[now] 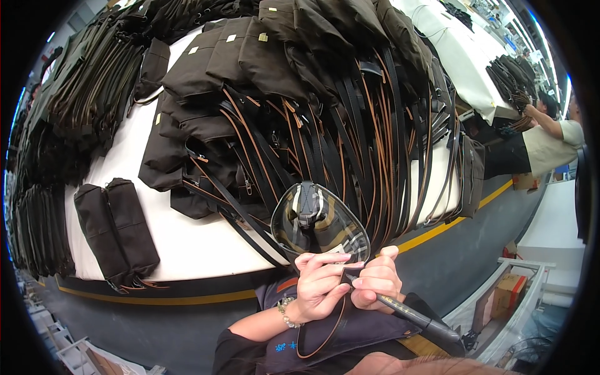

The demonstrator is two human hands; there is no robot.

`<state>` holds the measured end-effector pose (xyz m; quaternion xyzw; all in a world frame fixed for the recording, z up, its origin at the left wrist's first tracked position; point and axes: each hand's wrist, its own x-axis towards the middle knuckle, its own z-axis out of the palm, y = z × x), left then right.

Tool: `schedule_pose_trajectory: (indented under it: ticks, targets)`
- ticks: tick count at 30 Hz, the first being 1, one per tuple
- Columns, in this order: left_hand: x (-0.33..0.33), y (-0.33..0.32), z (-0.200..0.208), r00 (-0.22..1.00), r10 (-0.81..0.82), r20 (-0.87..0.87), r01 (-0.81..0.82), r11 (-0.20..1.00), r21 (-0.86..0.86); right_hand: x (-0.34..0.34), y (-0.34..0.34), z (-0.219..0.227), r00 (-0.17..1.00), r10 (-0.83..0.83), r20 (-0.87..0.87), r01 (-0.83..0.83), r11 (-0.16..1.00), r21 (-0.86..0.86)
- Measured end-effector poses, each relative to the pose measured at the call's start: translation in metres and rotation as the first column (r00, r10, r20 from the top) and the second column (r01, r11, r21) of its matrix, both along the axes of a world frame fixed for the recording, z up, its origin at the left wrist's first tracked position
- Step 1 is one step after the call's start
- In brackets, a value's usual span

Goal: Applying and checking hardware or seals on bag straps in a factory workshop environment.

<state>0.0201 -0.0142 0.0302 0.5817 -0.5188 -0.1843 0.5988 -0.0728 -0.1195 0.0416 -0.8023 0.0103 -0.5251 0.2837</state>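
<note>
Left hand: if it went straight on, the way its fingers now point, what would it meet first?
Past the tan-edged dark strap it pinches, the left hand would probably meet the right hand first, though depth is unclear.

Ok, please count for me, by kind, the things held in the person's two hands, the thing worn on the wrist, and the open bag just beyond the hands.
Pen-shaped tool, in the right hand: 1
Dark strap, pinched by the left hand: 1
Beaded bracelet: 1
Open bag, patterned inside: 1
Total: 4
</note>
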Motion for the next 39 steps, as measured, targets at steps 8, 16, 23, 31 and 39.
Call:
schedule_pose_trajectory:
  ticks: [8,16,23,31,39]
  targets:
    - [0.0,0.0,0.0,1.0,0.001,0.001,-0.001,1.0,-0.004,0.0,0.001,0.0,1.0,-0.014,-0.001,0.014,1.0,0.005]
    - [0.0,0.0,0.0,1.0,0.005,-0.008,-0.005,1.0,-0.009,0.0,0.001,0.001,1.0,-0.018,-0.015,0.018,1.0,0.006]
    - [0.001,0.001,-0.002,1.0,-0.012,0.027,0.012,1.0,0.009,0.0,0.001,0.001,1.0,-0.024,-0.02,0.024,1.0,0.016]
    - [0.002,0.003,0.0,0.996,-0.046,0.078,0.042,0.998,0.044,0.004,0.007,-0.008,0.99,-0.106,0.094,0.105,0.994,0.009]
    - [0.002,0.003,0.0,0.999,-0.035,0.038,0.034,0.999,0.038,-0.002,0.003,-0.007,0.998,-0.062,0.025,0.062,0.998,0.003]
